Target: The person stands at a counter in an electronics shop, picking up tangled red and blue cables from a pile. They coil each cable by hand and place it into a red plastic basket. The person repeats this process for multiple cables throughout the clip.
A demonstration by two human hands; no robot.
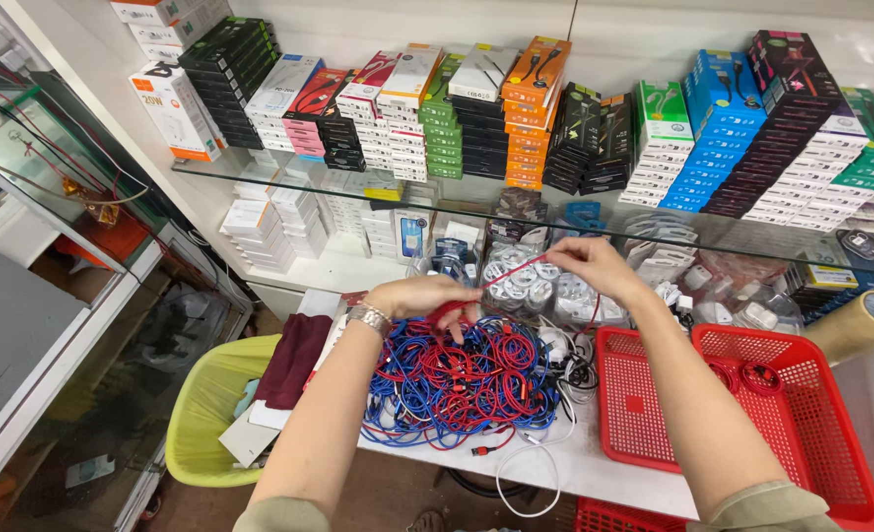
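Red cable (516, 268) runs taut between my hands: left hand (419, 296) pinches its coiled end, right hand (590, 261) pinches the free length, above the tangled cable pile (462, 379) on the surface (595, 463), so it winds cleanly.

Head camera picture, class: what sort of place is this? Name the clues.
Probably a phone-accessory shop or stockroom: stacked boxes on a glass shelf, a tangle of cables, and red baskets.

White counter (595, 468) under tangled cable heap (462, 384), red baskets (802, 433), tape roll (866, 320).
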